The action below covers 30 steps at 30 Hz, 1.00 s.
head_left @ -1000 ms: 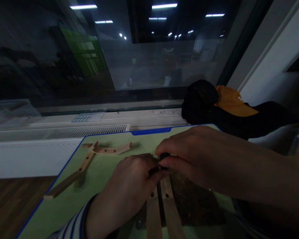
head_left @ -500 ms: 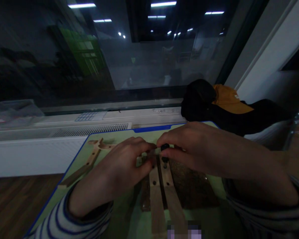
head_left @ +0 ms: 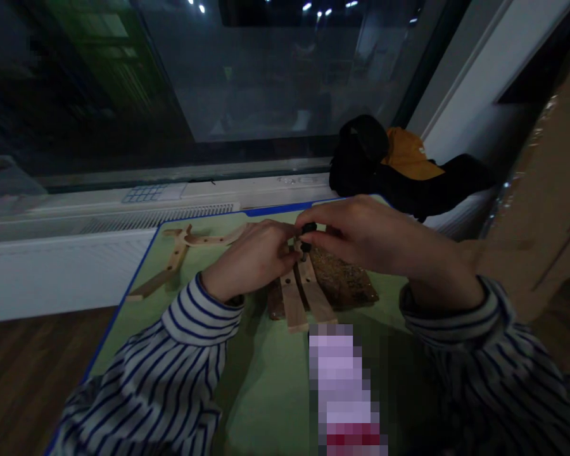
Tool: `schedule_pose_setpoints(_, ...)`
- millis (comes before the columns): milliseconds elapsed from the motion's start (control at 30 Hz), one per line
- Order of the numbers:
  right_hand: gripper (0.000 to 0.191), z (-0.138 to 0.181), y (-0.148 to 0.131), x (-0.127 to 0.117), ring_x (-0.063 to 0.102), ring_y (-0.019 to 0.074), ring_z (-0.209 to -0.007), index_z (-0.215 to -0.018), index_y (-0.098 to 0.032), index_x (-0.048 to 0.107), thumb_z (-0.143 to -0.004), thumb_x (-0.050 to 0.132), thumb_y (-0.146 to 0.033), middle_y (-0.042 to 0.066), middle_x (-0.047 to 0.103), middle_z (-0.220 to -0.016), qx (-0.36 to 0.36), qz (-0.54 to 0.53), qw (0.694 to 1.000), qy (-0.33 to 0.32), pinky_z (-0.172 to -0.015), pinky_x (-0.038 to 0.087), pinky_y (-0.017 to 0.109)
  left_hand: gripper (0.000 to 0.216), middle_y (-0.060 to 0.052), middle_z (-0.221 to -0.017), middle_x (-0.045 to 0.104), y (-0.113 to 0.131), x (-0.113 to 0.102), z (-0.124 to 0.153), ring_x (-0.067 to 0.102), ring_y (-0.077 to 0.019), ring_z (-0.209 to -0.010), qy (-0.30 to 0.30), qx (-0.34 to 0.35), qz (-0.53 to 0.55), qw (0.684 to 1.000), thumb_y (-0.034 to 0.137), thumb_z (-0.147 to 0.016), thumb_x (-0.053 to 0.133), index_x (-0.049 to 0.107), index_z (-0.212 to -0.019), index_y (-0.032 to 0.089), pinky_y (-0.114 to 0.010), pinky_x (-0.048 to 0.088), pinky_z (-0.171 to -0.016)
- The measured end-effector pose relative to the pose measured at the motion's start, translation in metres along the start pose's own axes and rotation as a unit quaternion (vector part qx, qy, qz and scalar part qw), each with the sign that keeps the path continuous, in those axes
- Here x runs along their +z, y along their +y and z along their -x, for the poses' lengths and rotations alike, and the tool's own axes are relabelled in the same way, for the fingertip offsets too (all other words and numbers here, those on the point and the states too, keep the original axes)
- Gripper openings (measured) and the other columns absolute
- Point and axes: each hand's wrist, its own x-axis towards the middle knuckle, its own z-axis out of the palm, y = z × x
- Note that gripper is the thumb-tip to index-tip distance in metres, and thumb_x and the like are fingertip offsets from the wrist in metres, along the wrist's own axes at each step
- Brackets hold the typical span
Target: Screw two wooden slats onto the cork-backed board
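My right hand [head_left: 361, 237] pinches a small black-handled screwdriver [head_left: 306, 246] between thumb and fingers, upright with its tip down at a hole in the right wooden strip [head_left: 319, 301]. Close beside it, my left hand [head_left: 254, 259] has its thumb and fingers closed at the far end of the left wooden strip [head_left: 293, 307]; what they grip is hidden. Both pale strips have dark holes and lie side by side, partly over a brown, glossy slab [head_left: 349, 282].
A joined wooden piece [head_left: 175, 259] with holes lies at the left on the green tabletop [head_left: 251, 380], which has a blue edge. Beyond are a white radiator [head_left: 76, 272], a sill and a dark window. Black cloth and a mustard cap [head_left: 411, 155] lie back right, near cardboard [head_left: 527, 209].
The view has tipped downward, so the table and hands sit higher and more sleeve shows. Both hands stay at the strips' far end, the right still holding the screwdriver.
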Motion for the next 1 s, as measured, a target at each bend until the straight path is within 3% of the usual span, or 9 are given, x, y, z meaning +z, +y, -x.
schedule_pose_setpoints(100, 0.025, 0.006, -0.003, 0.008, 0.061, 0.0173, -0.091, -0.110, -0.018, 0.059, -0.090, 0.046, -0.025, 0.004, 0.067, -0.101, 0.006, -0.047, 0.999, 0.015, -0.077, 0.042, 0.028, 0.024, -0.008, -0.097, 0.067, 0.003, -0.009, 0.007, 0.061, -0.0228, -0.091, 0.008, -0.002, -0.011, 1.000, 0.016, -0.080, 0.053, 0.062, -0.102, 0.015, -0.036, 0.046, -0.081)
schedule_pose_setpoints(267, 0.028, 0.011, 0.001, 0.015, 0.061, 0.0189, -0.094, -0.112, -0.016, 0.058, -0.092, 0.043, -0.030, 0.008, 0.066, -0.105, 0.020, -0.083, 0.995, 0.047, -0.081, 0.044, 0.031, 0.019, -0.007, -0.095, 0.068, 0.012, -0.015, 0.038, 0.061, -0.0218, -0.090, 0.098, -0.065, 0.005, 0.993, 0.024, -0.087, 0.049, 0.065, -0.094, 0.017, -0.037, 0.046, -0.082)
schedule_pose_setpoints(367, 0.027, 0.011, 0.003, 0.017, 0.062, 0.0177, -0.092, -0.111, -0.017, 0.058, -0.092, 0.044, -0.031, 0.007, 0.067, -0.104, 0.009, -0.098, 0.994, 0.053, -0.080, 0.046, 0.029, 0.014, -0.006, -0.086, 0.068, 0.024, 0.002, 0.063, 0.061, -0.0186, -0.084, 0.144, -0.069, 0.095, 0.983, 0.024, -0.086, 0.054, 0.065, -0.089, 0.017, -0.033, 0.049, -0.077)
schedule_pose_setpoints(500, 0.030, 0.012, 0.006, 0.022, 0.062, 0.0184, -0.096, -0.117, -0.017, 0.054, -0.091, 0.047, -0.029, 0.007, 0.067, -0.108, 0.018, -0.107, 0.991, 0.072, -0.084, 0.047, 0.031, 0.019, -0.009, -0.094, 0.069, 0.045, 0.036, 0.083, 0.062, -0.0210, -0.088, 0.185, 0.006, 0.137, 0.973, 0.025, -0.079, 0.063, 0.062, -0.096, 0.016, -0.034, 0.052, -0.075)
schedule_pose_setpoints(700, 0.027, 0.020, 0.012, 0.028, 0.060, 0.0153, -0.100, -0.115, -0.018, 0.053, -0.091, 0.047, -0.026, 0.006, 0.065, -0.110, 0.046, -0.125, 0.986, 0.097, -0.088, 0.047, 0.030, 0.038, -0.011, -0.092, 0.071, 0.053, 0.061, 0.081, 0.066, -0.0226, -0.089, 0.235, 0.086, 0.083, 0.965, 0.048, -0.081, 0.058, 0.062, -0.100, 0.015, -0.036, 0.053, -0.079)
schedule_pose_setpoints(867, 0.025, 0.024, 0.012, 0.029, 0.060, 0.0153, -0.097, -0.114, -0.019, 0.052, -0.090, 0.048, -0.023, 0.005, 0.065, -0.103, 0.065, -0.148, 0.982, 0.094, -0.087, 0.048, 0.031, 0.028, -0.005, -0.087, 0.074, 0.047, 0.059, 0.076, 0.068, -0.0176, -0.084, 0.234, 0.106, 0.069, 0.964, 0.042, -0.084, 0.057, 0.064, -0.091, 0.016, -0.028, 0.055, -0.076)
schedule_pose_setpoints(1000, 0.029, 0.024, 0.008, 0.032, 0.058, 0.0135, -0.103, -0.118, -0.024, 0.048, -0.090, 0.047, -0.021, 0.002, 0.063, -0.110, 0.071, -0.182, 0.978, 0.075, -0.089, 0.047, 0.029, 0.016, -0.001, -0.086, 0.074, 0.044, 0.061, 0.075, 0.069, -0.0160, -0.079, 0.223, 0.095, 0.104, 0.964, 0.028, -0.089, 0.052, 0.067, -0.094, 0.024, -0.027, 0.057, -0.073)
